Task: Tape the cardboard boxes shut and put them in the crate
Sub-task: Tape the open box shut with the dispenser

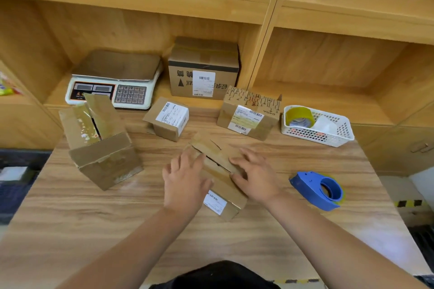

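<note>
A small cardboard box (217, 172) lies in the middle of the wooden table (70, 213), its top flaps nearly closed with a dark gap between them. My left hand (185, 183) presses flat on the left flap and my right hand (254, 175) presses on the right flap. A blue tape dispenser (317, 190) lies on the table to the right of my right hand, apart from it. To the left stands a bigger box (101, 143) with its flaps up. No crate is in view.
Two labelled small boxes (168, 118) (250, 112) sit at the table's far edge, a large labelled box (203, 70) on the shelf behind. A scale (115, 80) is back left. A white basket (317, 126) with a yellow tape roll is at right.
</note>
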`<state>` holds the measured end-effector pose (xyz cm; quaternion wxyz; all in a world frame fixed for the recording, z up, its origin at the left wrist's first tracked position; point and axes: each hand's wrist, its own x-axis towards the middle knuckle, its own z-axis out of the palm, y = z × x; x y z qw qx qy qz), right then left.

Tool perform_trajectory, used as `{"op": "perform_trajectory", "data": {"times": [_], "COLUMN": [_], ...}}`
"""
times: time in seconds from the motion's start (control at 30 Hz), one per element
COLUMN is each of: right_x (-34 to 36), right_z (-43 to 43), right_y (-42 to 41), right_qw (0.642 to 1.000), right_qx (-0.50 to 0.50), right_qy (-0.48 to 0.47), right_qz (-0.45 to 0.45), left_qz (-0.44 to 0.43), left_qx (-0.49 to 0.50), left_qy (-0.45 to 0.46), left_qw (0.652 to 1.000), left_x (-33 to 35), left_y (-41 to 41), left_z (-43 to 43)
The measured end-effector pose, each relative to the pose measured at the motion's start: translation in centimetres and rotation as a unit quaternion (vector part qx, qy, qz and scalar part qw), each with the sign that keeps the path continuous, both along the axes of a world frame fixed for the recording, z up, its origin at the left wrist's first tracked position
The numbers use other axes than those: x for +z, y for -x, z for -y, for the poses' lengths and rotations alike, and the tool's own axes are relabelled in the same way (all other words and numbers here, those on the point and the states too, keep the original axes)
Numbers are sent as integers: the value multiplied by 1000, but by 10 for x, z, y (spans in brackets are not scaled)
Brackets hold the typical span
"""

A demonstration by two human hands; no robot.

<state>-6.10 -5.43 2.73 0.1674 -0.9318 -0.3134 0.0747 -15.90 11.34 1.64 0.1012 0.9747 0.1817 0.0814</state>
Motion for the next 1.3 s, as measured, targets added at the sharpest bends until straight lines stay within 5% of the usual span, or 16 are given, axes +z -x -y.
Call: {"op": "perform_trajectory", "data": {"times": [0.13, 0.3, 0.53, 0.8, 0.97, 1.3], "right_x": [1, 1, -4, -22, -29, -33], "right_z": [6, 14, 36, 51, 61, 102], "right_y": [-15, -28, -46, -20, -36, -89], "right_qw": [999, 996, 985, 965, 954, 950], "right_qx": [48, 88, 166, 254, 290, 206], "right_qy": [-11, -34, -25, -64, -77, -115], "right_qz": [16, 6, 32, 20, 31, 203], "left_qz": [15, 89, 69, -41, -31, -42], "left_qx": [123, 203, 178, 124, 77, 23], "left_qy": [113, 329, 342, 207, 209, 223], "left_qw": [986, 918, 920, 970, 974, 974], "left_x": [-2, 4, 13, 12, 11, 14], "left_y": [1, -11, -57, -92, -94, -102], "left_z": [17, 36, 43, 52, 52, 58]}}
